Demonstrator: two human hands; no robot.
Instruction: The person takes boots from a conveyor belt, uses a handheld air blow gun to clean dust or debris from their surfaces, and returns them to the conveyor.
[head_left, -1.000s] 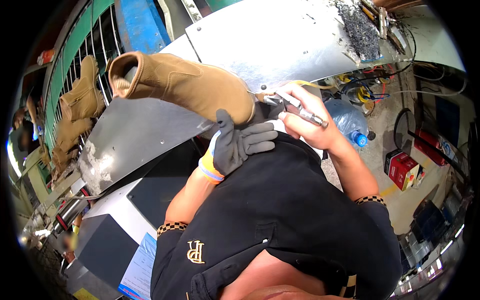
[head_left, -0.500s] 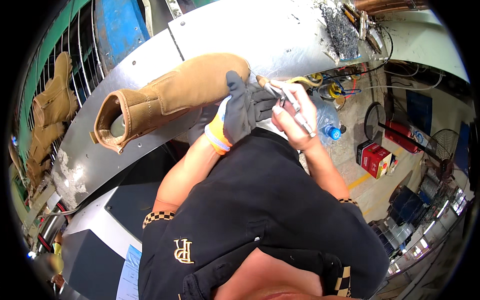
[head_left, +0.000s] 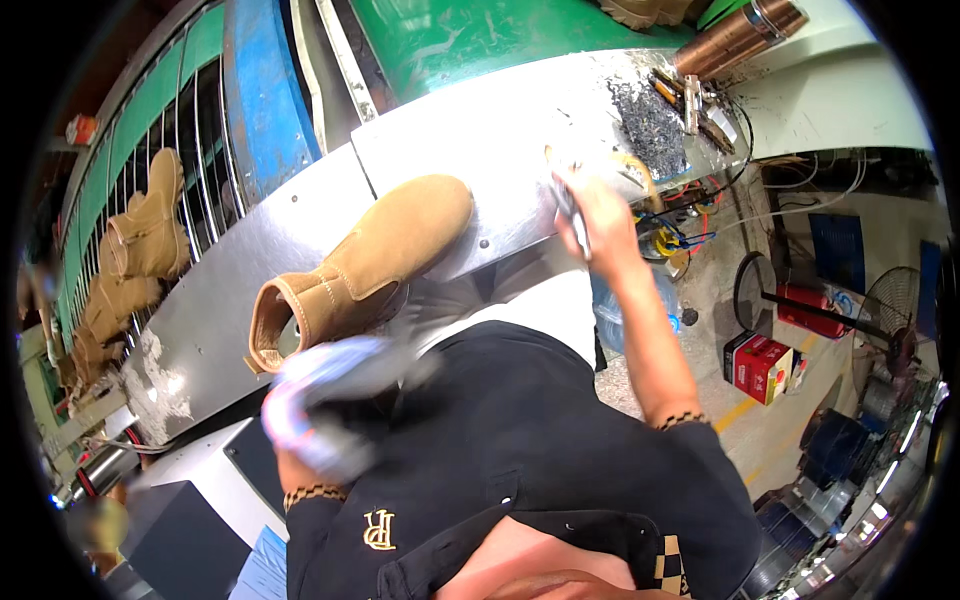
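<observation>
A tan suede ankle boot (head_left: pixel 400 235) lies on its side on the metal worktop (head_left: pixel 300 215), its toe toward the far right and its open shaft toward me. My left hand (head_left: pixel 335 405), in a grey glove, is smeared by motion close to the boot's shaft; its fingers cannot be made out, nor whether it touches the boot. Over the worktop, right of the toe and apart from it, my bare right hand (head_left: pixel 607 215) grips a slim silver metal tool (head_left: pixel 572 215). The tool's tip is blurred.
Left stands a wire rack with several tan boots (head_left: pixel 150 225). Dark scraps (head_left: pixel 650 125), small tools and a copper-coloured flask (head_left: pixel 740 40) are at the far right. A clear water bottle (head_left: pixel 630 310), a red box (head_left: pixel 760 367) and a fan (head_left: pixel 890 300) stand lower right.
My left hand has let go of the boot's toe and swung back toward its shaft. The boot now lies on the worktop. My right hand with the tool has moved away from the toe.
</observation>
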